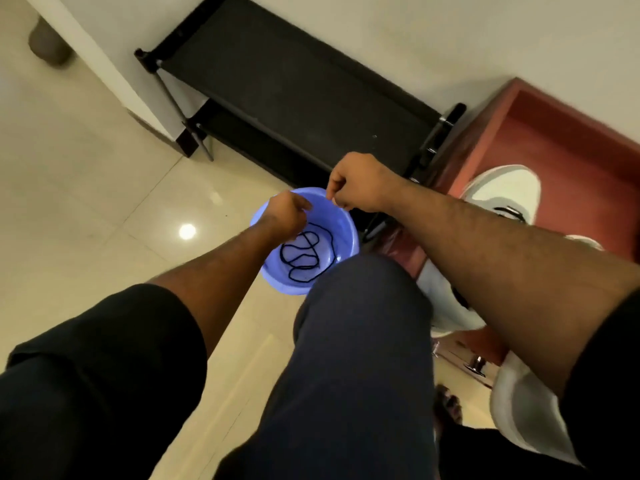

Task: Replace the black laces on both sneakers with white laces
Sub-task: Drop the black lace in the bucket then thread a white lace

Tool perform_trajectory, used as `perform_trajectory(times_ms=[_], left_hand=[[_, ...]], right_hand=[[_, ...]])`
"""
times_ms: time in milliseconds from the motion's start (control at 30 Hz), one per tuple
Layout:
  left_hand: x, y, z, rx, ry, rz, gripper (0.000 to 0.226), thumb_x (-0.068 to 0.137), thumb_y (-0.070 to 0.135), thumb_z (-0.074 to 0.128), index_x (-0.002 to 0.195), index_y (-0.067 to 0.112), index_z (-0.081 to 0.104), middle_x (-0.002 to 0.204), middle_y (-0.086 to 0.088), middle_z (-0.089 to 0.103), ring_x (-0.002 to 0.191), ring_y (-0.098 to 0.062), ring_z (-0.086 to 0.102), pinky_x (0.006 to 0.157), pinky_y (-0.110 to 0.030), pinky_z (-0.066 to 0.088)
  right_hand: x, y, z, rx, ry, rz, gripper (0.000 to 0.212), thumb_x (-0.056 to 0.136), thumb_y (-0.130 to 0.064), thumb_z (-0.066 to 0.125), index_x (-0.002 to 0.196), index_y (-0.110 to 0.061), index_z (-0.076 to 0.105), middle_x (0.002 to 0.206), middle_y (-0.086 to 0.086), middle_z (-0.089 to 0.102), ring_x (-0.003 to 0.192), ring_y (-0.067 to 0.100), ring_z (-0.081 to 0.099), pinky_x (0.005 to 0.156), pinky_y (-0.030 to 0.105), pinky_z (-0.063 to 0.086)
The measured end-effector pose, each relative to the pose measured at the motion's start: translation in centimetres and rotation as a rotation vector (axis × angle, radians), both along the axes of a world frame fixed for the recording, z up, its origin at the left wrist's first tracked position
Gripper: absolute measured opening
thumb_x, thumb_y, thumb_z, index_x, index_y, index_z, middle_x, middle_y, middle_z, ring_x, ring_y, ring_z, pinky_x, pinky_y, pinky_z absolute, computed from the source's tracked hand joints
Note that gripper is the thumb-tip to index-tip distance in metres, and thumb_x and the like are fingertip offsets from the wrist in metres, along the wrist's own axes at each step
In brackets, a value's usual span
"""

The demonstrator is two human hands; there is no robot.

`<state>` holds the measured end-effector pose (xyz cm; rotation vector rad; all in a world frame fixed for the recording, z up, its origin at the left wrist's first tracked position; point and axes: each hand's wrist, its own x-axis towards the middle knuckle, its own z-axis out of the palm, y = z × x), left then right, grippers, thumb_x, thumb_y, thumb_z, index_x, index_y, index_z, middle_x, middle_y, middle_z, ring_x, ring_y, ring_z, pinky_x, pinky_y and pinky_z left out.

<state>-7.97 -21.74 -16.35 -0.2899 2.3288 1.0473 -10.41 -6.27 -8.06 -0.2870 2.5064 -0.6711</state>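
Down in the blue basin (343, 233) lies a black lace (304, 252), thin cord, coiled in loose overlapping loops across the bottom, so no single long axis; the loops spread mostly from the near rim toward the far rim. Basin sits on the pale tiled floor (104, 202), just in front of the person's knee (360, 306), which covers its near edge. Both hands are over the basin: left hand (285, 214) has fingers curled down inside the rim, can't tell if it's pinching anything; right hand (356, 183) is curled over the far rim, fingertips pinched together, what they hold is too small to make out. To the right, a white sneaker (502, 195) rests on a red-brown wooden surface (571, 143), toe pointing away, black lace bits showing at its eyelets. Black rack (294, 88) stands vs the wall behind
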Motion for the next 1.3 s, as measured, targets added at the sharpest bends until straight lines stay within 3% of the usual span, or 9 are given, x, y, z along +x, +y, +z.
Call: perform_trajectory(times_ms=[133,233,367,467,633,767,967,1167,1300], left_hand=[[-0.4,4.4,4.9,0.062,0.15,-0.047,0.029,0.084,-0.003,0.056,0.108,0.005,0.07,0.087,-0.018,0.069,0.078,-0.034,0.069,0.068,-0.041,0.06],[-0.7,8.9,9.6,0.11,0.259,-0.119,0.023,0.086,0.002,0.06,0.105,0.006,0.071,0.084,-0.013,0.069,0.069,-0.023,0.065,0.065,-0.032,0.056],[0.0,16.5,15.3,0.114,0.436,-0.282,0.018,0.086,0.007,0.062,0.1,0.011,0.073,0.085,-0.006,0.07,0.077,-0.016,0.063,0.074,-0.025,0.051],[1.5,22.2,18.2,0.112,0.571,-0.401,0.021,0.085,0.008,0.061,0.101,0.009,0.074,0.094,-0.005,0.071,0.085,-0.012,0.062,0.076,-0.019,0.043],[4.1,32.8,19.0,0.143,0.576,-0.636,0.024,0.086,0.01,0.065,0.109,0.009,0.071,0.104,0.002,0.067,0.098,-0.011,0.062,0.07,0.0,0.034],[5.4,38.6,17.5,0.075,0.543,-0.811,0.041,0.085,0.016,0.069,0.125,0.008,0.063,0.13,-0.006,0.061,0.118,-0.018,0.057,0.094,-0.015,0.038],[5.7,45.3,13.1,-0.04,0.53,-1.068,0.046,0.076,0.034,0.075,0.116,0.012,0.064,0.117,-0.005,0.061,0.109,-0.026,0.059,0.093,-0.04,0.049],[4.5,46.5,9.9,-0.062,0.657,-1.08,0.043,0.083,0.037,0.069,0.12,0.015,0.061,0.123,0.0,0.056,0.11,-0.021,0.057,0.092,-0.038,0.049],[4.2,46.5,9.1,-0.024,0.651,-1.046,0.05,0.085,0.037,0.068,0.128,0.014,0.059,0.135,0.001,0.052,0.118,-0.021,0.056,0.097,-0.039,0.048]], right_hand=[[1.8,4.6,4.9,-0.033,0.161,-0.111,0.018,0.076,0.002,0.062,0.085,-0.006,0.076,0.077,0.004,0.071,0.068,0.011,0.065,0.06,0.017,0.05],[4.1,10.2,8.6,-0.071,0.304,-0.208,0.017,0.077,-0.001,0.066,0.089,-0.006,0.076,0.082,0.002,0.071,0.072,0.005,0.06,0.066,0.016,0.043],[7.7,18.5,13.1,-0.297,0.464,-0.49,0.014,0.077,0.001,0.068,0.087,-0.004,0.075,0.071,-0.005,0.065,0.057,-0.007,0.058,0.062,0.007,0.044],[9.7,24.0,15.5,-0.41,0.545,-0.622,0.013,0.076,0.002,0.068,0.083,-0.008,0.075,0.071,-0.002,0.068,0.061,-0.001,0.062,0.07,0.019,0.054],[14.6,34.6,15.7,-0.191,0.568,-0.751,0.012,0.078,-0.001,0.069,0.088,-0.004,0.075,0.082,0.01,0.073,0.066,0.011,0.065,0.072,0.021,0.052],[17.4,41.3,13.6,-0.017,0.517,-0.833,0.014,0.079,0.0,0.068,0.09,-0.003,0.075,0.091,0.011,0.073,0.078,0.011,0.062,0.077,0.024,0.049],[17.3,46.4,8.3,0.111,0.388,-0.823,0.015,0.08,-0.003,0.066,0.091,-0.006,0.076,0.098,0.008,0.072,0.086,0.012,0.058,0.073,0.017,0.036],[13.5,47.5,3.4,0.318,0.274,-0.742,0.021,0.091,-0.009,0.055,0.108,-0.009,0.068,0.116,0.011,0.065,0.107,0.027,0.059,0.086,0.03,0.045],[12.2,47.8,1.9,0.57,0.058,-0.63,0.031,0.096,-0.016,0.052,0.125,-0.007,0.054,0.13,0.015,0.055,0.117,0.031,0.055,0.091,0.037,0.046]])
